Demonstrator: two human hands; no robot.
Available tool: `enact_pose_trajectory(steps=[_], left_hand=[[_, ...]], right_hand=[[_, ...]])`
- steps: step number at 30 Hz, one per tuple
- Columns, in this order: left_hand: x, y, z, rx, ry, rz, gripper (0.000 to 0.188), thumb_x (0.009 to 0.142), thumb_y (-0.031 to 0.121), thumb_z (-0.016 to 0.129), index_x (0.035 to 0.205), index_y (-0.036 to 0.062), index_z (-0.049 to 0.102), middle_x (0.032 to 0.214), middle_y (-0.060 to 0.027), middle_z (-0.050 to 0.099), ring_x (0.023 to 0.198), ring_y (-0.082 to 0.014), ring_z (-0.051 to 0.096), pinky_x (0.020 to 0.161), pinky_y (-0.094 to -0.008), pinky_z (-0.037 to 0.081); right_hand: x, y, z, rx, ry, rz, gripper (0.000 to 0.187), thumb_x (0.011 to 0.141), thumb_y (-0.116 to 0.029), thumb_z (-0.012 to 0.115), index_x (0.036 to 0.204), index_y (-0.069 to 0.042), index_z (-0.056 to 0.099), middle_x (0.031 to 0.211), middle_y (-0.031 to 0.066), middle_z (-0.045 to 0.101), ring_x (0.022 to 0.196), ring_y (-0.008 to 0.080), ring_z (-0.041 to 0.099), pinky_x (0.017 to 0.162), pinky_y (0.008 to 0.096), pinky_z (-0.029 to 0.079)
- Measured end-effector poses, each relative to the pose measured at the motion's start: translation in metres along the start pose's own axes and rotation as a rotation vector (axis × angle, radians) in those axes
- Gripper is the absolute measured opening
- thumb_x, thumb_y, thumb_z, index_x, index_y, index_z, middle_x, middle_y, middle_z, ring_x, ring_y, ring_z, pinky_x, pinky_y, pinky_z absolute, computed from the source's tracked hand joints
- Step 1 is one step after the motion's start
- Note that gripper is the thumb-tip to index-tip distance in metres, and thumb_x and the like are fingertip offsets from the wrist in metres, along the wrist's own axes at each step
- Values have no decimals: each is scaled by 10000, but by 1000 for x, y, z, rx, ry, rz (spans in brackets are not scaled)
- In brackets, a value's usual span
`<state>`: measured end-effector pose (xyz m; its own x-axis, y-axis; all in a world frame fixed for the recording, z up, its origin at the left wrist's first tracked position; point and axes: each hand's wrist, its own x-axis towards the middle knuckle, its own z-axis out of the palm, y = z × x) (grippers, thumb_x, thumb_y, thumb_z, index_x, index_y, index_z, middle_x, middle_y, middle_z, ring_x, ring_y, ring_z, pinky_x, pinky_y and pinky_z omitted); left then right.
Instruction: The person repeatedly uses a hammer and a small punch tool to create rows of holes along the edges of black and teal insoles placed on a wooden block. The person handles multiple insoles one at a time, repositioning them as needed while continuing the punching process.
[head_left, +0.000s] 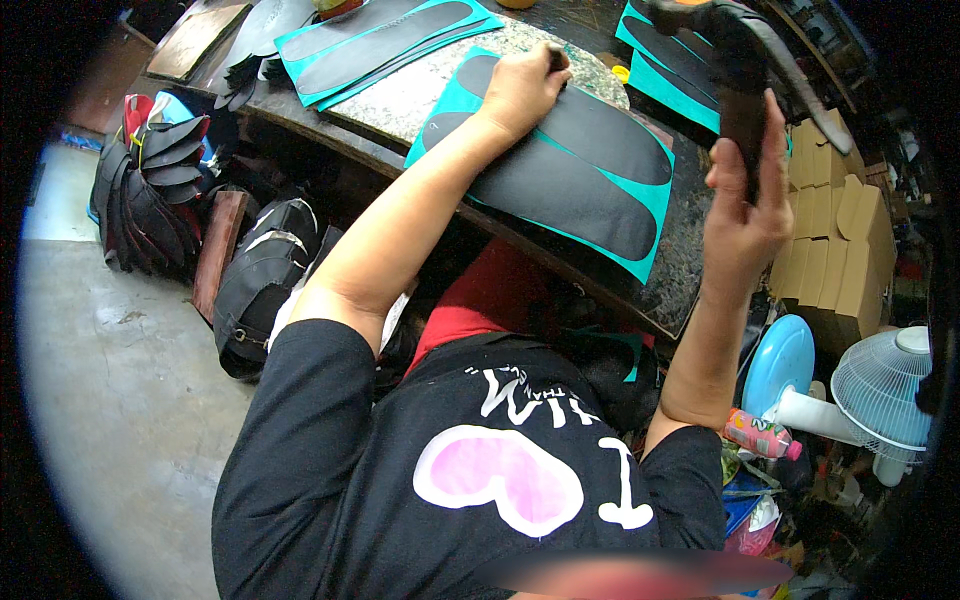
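Note:
A teal sheet point(655, 225) with several dark grey insole-shaped panels lies on the bench in front of me, partly over a pale speckled stone slab point(400, 110). My left hand point(525, 90) is closed above the sheet's far edge. A small dark thing shows at its fingertips, too hidden to name. At the right, my right hand point(745, 215) is raised and wrapped round the dark handle of a hammer-like tool point(738, 90). The tool's long, curved grey-brown head is at the top, clear of the sheet. Motion slightly blurs this hand.
More teal sheets point(375, 45) with dark panels are stacked at the far left, and others point(650, 55) at the far right. Bundled black pieces point(150, 190) hang left of the bench. Tan cardboard boxes point(835, 240) and a fan point(880, 390) stand at my right.

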<state>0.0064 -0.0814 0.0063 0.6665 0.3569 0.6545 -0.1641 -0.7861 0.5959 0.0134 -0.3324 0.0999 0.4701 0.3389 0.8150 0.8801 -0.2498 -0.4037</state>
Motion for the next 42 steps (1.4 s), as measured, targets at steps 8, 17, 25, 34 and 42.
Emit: enact_pose_trajectory(steps=[8,17,25,34,42], left_hand=[[3,0,1,-410,16,-468,121,867,138,695,877,17,691,799,-171,712,752,-265,720,706,-346,560],[-1,6,14,134,-97,118,156,893,160,653,948,38,572,783,-181,679,780,-391,678,697,-476,542],[4,3,13,-456,-31,-415,143,860,147,706,905,12,687,822,-164,722,755,-285,717,721,-355,563],[-2,12,22,128,-201,163,176,906,153,663,1010,27,598,870,-218,687,835,-379,687,724,-434,549],[18,-1,5,-898,294,-355,97,946,23,609,1003,-35,557,915,-140,696,782,-200,714,704,-300,629]], right_hand=[[-11,13,9,-179,-197,137,448,947,-267,658,1381,-194,576,1102,166,705,923,327,703,797,387,549],[-3,0,14,-38,17,-115,500,924,-117,680,1405,-134,546,1216,146,684,1022,258,704,848,363,552],[-10,16,-11,-65,-143,287,429,953,-233,660,1369,-152,588,1166,168,695,982,276,698,821,362,537],[-3,-7,6,-124,17,-166,517,930,-151,677,1423,-171,525,1220,140,683,927,314,719,754,382,561],[-53,49,-5,-193,-271,485,435,971,-257,622,1390,-157,562,1007,104,629,855,216,591,719,328,481]])
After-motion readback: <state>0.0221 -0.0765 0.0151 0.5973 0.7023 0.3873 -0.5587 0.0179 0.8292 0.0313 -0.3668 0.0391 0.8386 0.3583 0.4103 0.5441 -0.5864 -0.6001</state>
